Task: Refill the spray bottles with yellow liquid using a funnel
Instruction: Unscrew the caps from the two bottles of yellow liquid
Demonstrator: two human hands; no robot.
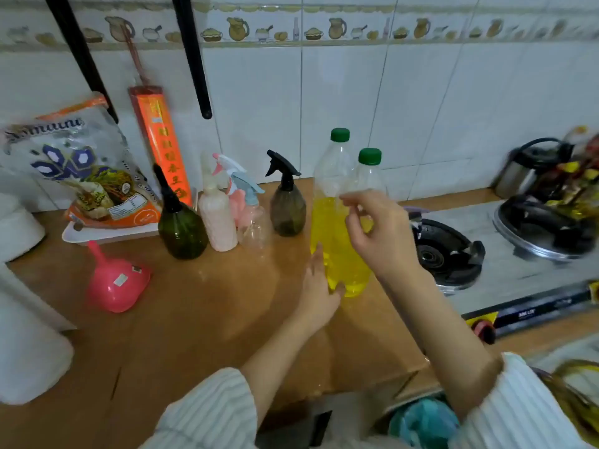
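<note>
Two clear plastic bottles with green caps stand on the wooden counter (201,306), both holding yellow liquid: a taller one (330,202) and a shorter one (369,176) just right of it. My left hand (319,286) lies with straight fingers against the base of the taller bottle. My right hand (377,231) hovers in front of the bottles with loosely curled fingers, holding nothing. Several spray bottles stand in a row to the left: dark green (180,225), white-pink (216,212), clear with a blue trigger (252,218), smoky grey with a black trigger (287,202). A pink funnel (116,283) lies on the counter at the left.
A gas stove (450,254) sits right of the bottles, with a pan (547,228) and a kettle (531,163) further right. A snack bag (81,163) on a white tray and a red-orange packet (162,140) lean against the tiled wall. White containers (22,335) stand at the left edge.
</note>
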